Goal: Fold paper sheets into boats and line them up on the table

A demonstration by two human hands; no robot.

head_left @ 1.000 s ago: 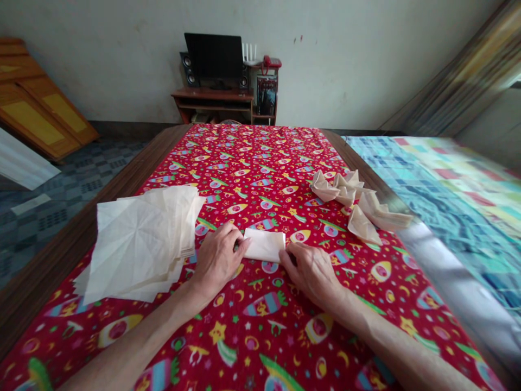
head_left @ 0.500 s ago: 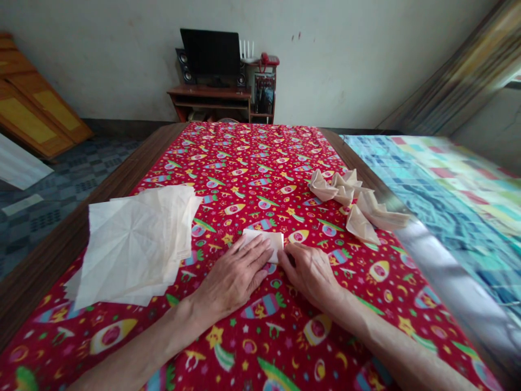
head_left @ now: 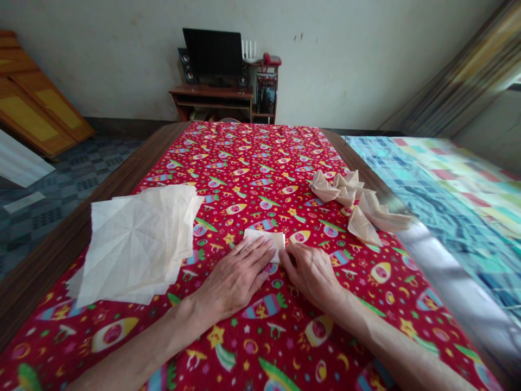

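Observation:
A small folded white paper (head_left: pixel 278 241) lies on the red patterned cloth (head_left: pixel 260 179). My left hand (head_left: pixel 240 274) rests flat over its left part, fingers stretched out and pressing nothing but the paper's top. At the paper's right edge is my right hand (head_left: pixel 311 271), its fingers curled together; whether they pinch the edge is hidden. To the left lies a stack of creased thin paper sheets (head_left: pixel 138 239). Several folded paper pieces (head_left: pixel 364 209) sit in a group on the right side of the cloth.
Brown table edges (head_left: pixel 122 174) run along both sides. Beyond the far end stand a desk (head_left: pixel 214 96) with a black monitor (head_left: pixel 213 54) and a red telephone (head_left: pixel 271 60). A bed with a checked cover (head_left: pixel 439 190) adjoins the right side; a wooden cabinet (head_left: pixel 40 98) stands at left.
The whole view has shifted very slightly. Both hands and the folded paper keep the same positions relative to each other.

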